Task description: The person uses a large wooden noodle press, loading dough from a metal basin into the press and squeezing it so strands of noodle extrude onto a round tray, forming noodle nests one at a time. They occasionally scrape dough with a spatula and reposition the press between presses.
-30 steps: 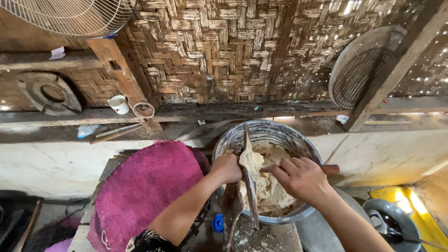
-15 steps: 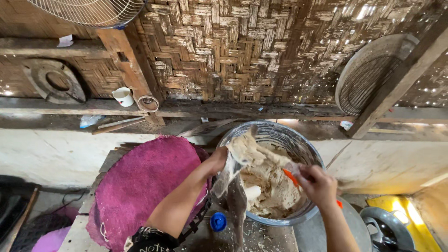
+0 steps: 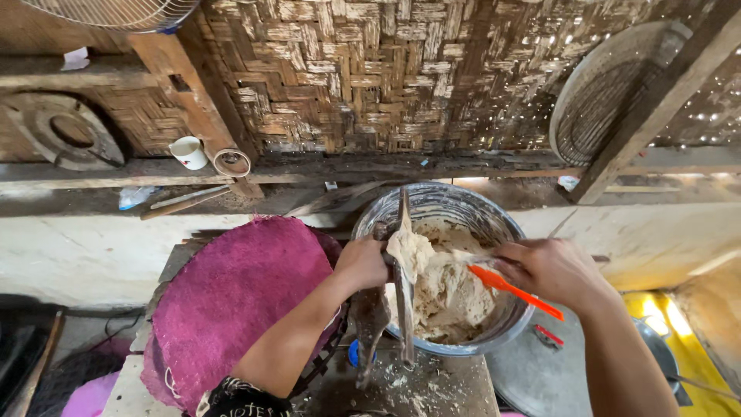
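Dough fills the metal bowl at your twelve o'clock. Your left hand grips a dough-caked blade at the bowl's nine o'clock rim; your right hand is closed around an orange knife at three o'clock.

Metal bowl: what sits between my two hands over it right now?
In the head view, a dough-coated blade between left hand and right hand, over the metal bowl.

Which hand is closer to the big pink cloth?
The left hand. It sits right at the pink cloth's right edge, gripping a long dough-covered tool. The right hand is farther right, beyond the metal bowl, holding an orange spatula.
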